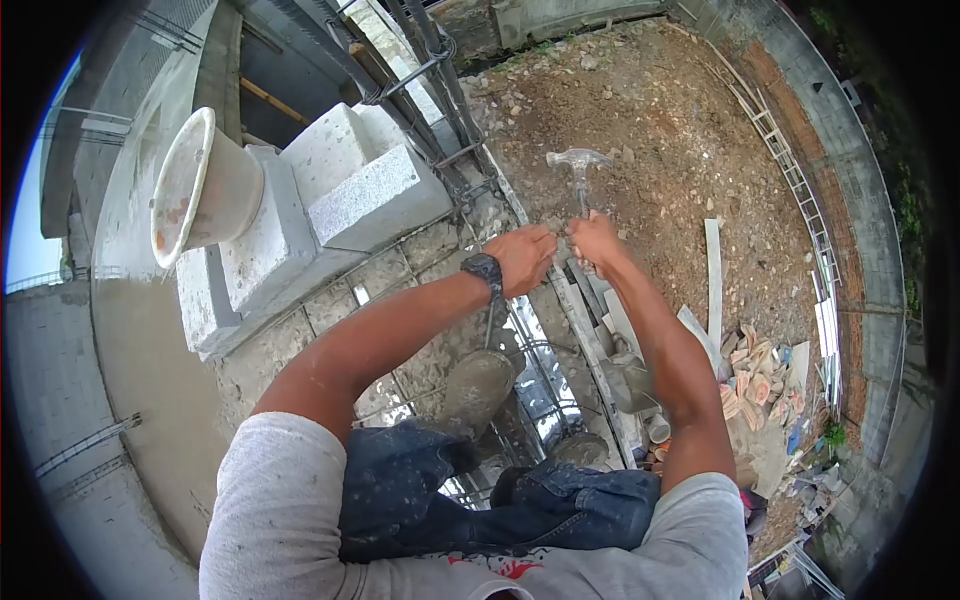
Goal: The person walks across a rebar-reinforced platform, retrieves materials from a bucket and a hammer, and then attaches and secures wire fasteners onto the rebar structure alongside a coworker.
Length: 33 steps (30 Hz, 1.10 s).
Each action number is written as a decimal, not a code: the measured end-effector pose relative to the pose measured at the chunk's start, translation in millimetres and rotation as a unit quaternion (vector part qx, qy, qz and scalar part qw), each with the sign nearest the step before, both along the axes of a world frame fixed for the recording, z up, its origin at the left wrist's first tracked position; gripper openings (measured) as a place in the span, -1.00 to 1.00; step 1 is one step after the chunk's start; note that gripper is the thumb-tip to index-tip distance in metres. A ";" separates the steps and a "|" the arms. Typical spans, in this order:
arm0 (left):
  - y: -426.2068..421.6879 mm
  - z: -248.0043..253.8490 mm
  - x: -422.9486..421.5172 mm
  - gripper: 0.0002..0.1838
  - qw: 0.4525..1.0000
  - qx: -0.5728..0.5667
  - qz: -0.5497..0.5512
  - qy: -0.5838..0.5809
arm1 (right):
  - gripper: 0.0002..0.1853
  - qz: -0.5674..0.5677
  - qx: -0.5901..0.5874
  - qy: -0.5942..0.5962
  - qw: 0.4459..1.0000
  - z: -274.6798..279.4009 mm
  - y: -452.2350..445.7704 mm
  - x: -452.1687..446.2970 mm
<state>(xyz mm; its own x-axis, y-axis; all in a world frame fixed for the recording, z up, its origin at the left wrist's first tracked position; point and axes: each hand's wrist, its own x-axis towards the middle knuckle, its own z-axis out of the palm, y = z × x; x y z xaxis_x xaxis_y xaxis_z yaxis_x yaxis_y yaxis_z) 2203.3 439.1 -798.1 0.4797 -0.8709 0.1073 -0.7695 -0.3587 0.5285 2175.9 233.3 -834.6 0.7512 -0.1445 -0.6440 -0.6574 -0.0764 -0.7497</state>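
Gripping a claw hammer (580,160) near the frame's upper center, the right hand (596,243) clenches its fingers beside the left hand (522,260), whose curled fingers' contents cannot be told.

hammer (578,165): dull metal | blocks (378,197): rough, matt, speckled | bucket (212,190): smeared plastic | jeans (590,500): cloth

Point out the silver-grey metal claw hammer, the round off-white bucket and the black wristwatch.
Silver-grey metal claw hammer (580,159): head camera view, on its head.
Round off-white bucket (230,190): head camera view, on its outer side wall.
Black wristwatch (484,267): head camera view, around its middle.
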 end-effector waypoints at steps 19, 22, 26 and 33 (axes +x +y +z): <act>3.3 10.5 1.3 -0.85 0.999 0.018 0.017 0.043 | -0.84 -0.230 -0.024 -0.095 0.968 9.5 -49.5 33.4; 2.3 9.6 1.7 -0.84 0.999 0.006 0.018 0.047 | -0.85 0.009 -0.011 -0.029 0.999 15.5 -17.8 1.0; 0.4 3.5 4.9 -0.83 0.999 0.006 0.018 0.042 | -0.76 0.041 0.026 0.015 0.999 6.3 -28.5 -9.0; 0.0 2.6 4.3 -0.89 0.999 -0.007 0.010 0.032 | -0.75 0.116 -0.017 -0.015 0.993 26.3 -10.3 -8.1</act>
<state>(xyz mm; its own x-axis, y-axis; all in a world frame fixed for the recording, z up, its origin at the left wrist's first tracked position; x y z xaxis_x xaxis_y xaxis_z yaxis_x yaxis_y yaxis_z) 2207.6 439.0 -795.6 0.5040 -0.8592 0.0883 -0.7260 -0.3661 0.5821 2167.8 223.0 -808.3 0.7854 0.0134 -0.6189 -0.5968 -0.2492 -0.7627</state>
